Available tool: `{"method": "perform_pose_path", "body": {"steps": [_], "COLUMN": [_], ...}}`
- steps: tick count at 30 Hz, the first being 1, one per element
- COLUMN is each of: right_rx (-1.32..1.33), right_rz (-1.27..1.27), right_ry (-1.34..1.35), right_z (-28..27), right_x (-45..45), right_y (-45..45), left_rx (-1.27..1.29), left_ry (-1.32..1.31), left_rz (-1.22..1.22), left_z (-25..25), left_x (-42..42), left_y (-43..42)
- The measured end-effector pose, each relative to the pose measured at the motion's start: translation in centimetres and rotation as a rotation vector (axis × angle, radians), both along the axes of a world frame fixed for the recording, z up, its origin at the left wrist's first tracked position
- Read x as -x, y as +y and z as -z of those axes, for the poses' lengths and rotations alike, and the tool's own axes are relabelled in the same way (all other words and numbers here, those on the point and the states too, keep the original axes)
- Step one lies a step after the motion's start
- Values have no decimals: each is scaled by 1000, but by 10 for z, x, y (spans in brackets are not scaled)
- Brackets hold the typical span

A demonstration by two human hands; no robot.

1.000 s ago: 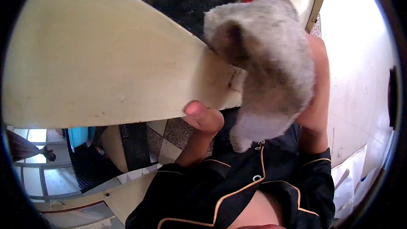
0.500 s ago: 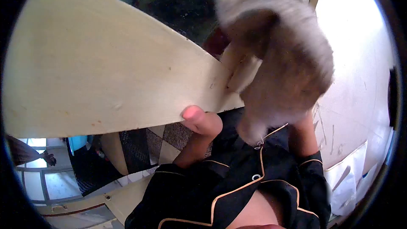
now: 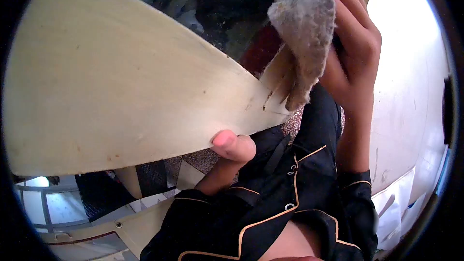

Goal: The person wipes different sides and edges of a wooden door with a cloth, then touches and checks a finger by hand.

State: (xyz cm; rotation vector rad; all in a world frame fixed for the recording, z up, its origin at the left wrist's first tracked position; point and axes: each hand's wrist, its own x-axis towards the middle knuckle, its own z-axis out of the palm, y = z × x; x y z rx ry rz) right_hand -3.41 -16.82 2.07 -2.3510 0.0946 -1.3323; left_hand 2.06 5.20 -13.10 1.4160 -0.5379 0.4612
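Observation:
A broad cream panel (image 3: 111, 82), like a door, fills the left side of the view. My left hand (image 3: 235, 146) grips its near edge, with the thumb on the face and the fingers hidden behind it. A grey, fuzzy cloth (image 3: 305, 24) hangs folded from my right hand (image 3: 355, 38), which is closed on it at the upper right. The cloth's lower end is beside the panel's narrow right corner; I cannot tell whether they touch.
Beyond the panel lies a dark, glossy surface (image 3: 212, 24) with reflections. A white wall (image 3: 408, 92) runs down the right, with white sheets (image 3: 394, 212) low on it. Below the panel are a checkered floor (image 3: 191, 174) and a dark mat (image 3: 104, 193).
My right hand has risen with the cloth toward the panel's far right corner. The cloth has swung upward and now shows the hand behind it. My left hand keeps its hold.

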Motion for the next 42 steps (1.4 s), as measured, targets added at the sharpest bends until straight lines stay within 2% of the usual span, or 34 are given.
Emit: {"method": "perform_pose_path", "body": {"steps": [5, 9, 12, 14, 15, 22, 24, 26, 27, 28, 30, 33, 37, 39, 42], "right_rx": [-164, -64, 16, 52, -185, -59, 56, -156, -164, -59, -24, -44, -649, -769, -919], "right_rz": [-281, -430, -351, -143, -156, -390, -230, -188, -163, -204, -389, -245, -165, 54, 119], "right_ry": [-158, -153, -159, -128, -45, -71, -145, -31, -34, -100, -83, -54, -379, -264, -211], "right_z": [10, 1, 3, 14, 14, 5, 10, 15, 14, 14, 12, 12, 50, 77, 98], "right_x": [0, 5, 3, -1, 0, 7, 3, -1, -3, -1, 6, 3, 6, 18, 31], "right_y": [-1, 24, 16, -8, -20, 20, 2, -12, -12, -1, 23, -2, -8, -6, -1], "left_rx": [1, -3, 5, 7, 9, 8, 2, 15, 22, 32, 63, -10, 0, -7, -27], "left_ry": [2, 6, 11, 19, 29, 8, 2, 1, 2, -4, -64, -69, -35, -31, -28], "left_rz": [57, 108, 106, 94, 91, 33, 28, 28, 15, 2, -26, 75, 62, 61, 63], "left_z": [2, 6, 2, -3, -6, -4, -5, -5, -6, -7, -14, -7, -5, -4, 0], "left_x": [2, -3, -3, 0, 3, 6, 5, 7, 8, 8, 9, 1, 1, 2, 2], "left_y": [-10, -24, -22, -12, -6, 4, 2, -1, -4, -8, -14, 7, 3, 3, 4]}}
